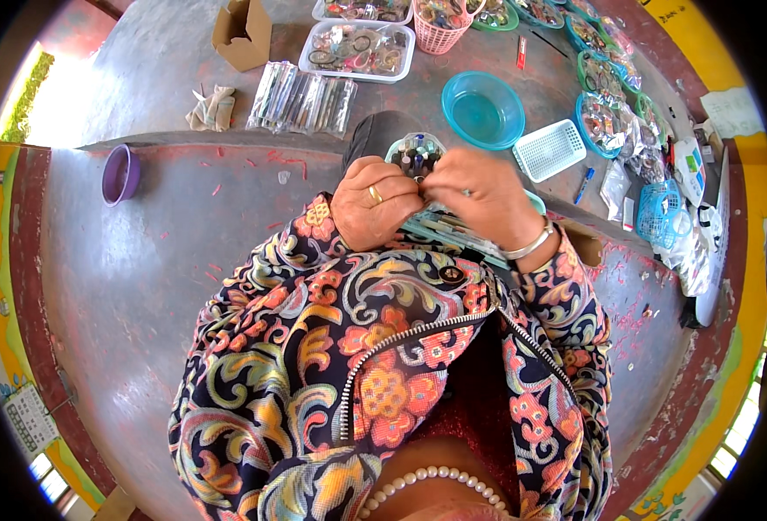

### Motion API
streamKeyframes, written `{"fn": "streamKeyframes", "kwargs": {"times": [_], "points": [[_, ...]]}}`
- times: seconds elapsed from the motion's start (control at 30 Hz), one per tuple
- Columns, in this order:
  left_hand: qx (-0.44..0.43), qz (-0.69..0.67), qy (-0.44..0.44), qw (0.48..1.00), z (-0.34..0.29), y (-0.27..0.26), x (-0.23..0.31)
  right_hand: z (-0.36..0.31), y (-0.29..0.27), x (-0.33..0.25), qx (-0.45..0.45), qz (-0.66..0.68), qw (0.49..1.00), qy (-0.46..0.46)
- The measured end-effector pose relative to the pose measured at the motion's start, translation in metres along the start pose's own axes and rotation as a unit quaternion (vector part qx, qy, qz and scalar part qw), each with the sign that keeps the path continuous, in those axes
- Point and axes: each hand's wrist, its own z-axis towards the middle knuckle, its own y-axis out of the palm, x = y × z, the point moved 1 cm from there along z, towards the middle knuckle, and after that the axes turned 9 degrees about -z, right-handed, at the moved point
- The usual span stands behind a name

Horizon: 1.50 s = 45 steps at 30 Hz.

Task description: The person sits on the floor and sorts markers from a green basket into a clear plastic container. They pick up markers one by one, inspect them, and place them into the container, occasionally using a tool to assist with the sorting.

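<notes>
My left hand [373,205], with a gold ring, is closed, its fingertips pinched at the near side of a small pale container [416,149]. Dark and blue-tipped small pieces fill that container. My right hand [488,196], a silver bangle at its wrist, is pinched close by the left one and slightly blurred. Whatever lies between the fingertips is too small or hidden to name. Below the hands, partly covered by them, a light green tray [462,233] holds several slim, pen-like sticks.
Beyond my hands, a raised ledge bears a teal basin [483,110], a white perforated basket [549,150], packs of pens [304,98], an open cardboard box [243,35] and a white tray of trinkets [357,52]. Filled baskets crowd the right. A purple bowl [121,175] sits left.
</notes>
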Motion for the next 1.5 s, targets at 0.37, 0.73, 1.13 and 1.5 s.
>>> {"fn": "streamKeyframes", "kwargs": {"times": [0.37, 0.73, 1.13, 1.5], "points": [[0.018, -0.055, -0.020, 0.998, 0.004, 0.003, -0.006, -0.016, 0.048, 0.067, -0.115, 0.207, 0.958, 0.159], [0.136, -0.129, -0.143, 0.972, 0.048, -0.007, -0.029, -0.018, 0.041, 0.065, 0.102, 0.472, 0.855, 0.190], [-0.005, -0.644, -0.454, 0.616, 0.030, 0.048, -0.029, -0.032, -0.003, 0.039, 0.224, 0.522, 0.787, 0.241], [0.058, -0.614, -0.492, 0.614, 0.027, 0.050, -0.017, -0.028, -0.004, 0.021, 0.195, 0.442, 0.841, 0.244]]}}
